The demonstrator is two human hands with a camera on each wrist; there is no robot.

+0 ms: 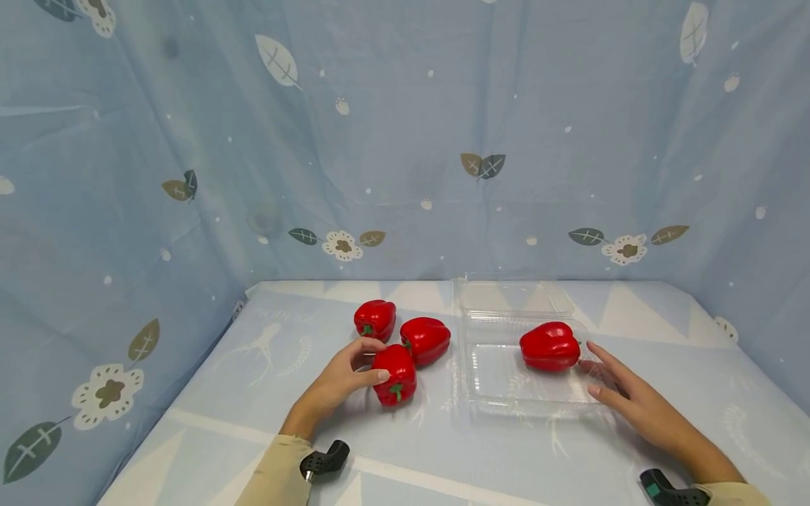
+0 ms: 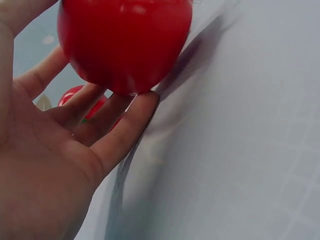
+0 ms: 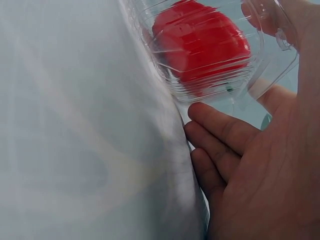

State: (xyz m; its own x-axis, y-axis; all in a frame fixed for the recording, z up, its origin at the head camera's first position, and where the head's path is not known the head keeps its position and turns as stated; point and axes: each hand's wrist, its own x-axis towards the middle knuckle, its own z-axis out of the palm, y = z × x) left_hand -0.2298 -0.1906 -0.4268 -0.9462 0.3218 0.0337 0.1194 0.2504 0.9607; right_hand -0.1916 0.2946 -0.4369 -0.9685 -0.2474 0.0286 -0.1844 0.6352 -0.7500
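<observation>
A red bell pepper (image 1: 394,365) with a green stem is held between the thumb and fingers of my left hand (image 1: 338,379), left of centre on the table. In the left wrist view, fingertips touch the underside of this pepper (image 2: 125,42). Two more red peppers lie just behind it, the rear pepper (image 1: 375,319) and the side pepper (image 1: 427,340). A clear plastic clamshell container (image 1: 506,402) stands with its lid folded back, one bell pepper (image 1: 549,346) lying in its right part. Beside the container's right wall, my right hand (image 1: 645,407) has its fingers spread loosely.
The container's clear lid (image 1: 514,298) lies toward the table's back edge. A pale patterned cloth covers the table (image 1: 253,407). A blue curtain (image 1: 405,140) with leaves and flowers hangs behind and at both sides.
</observation>
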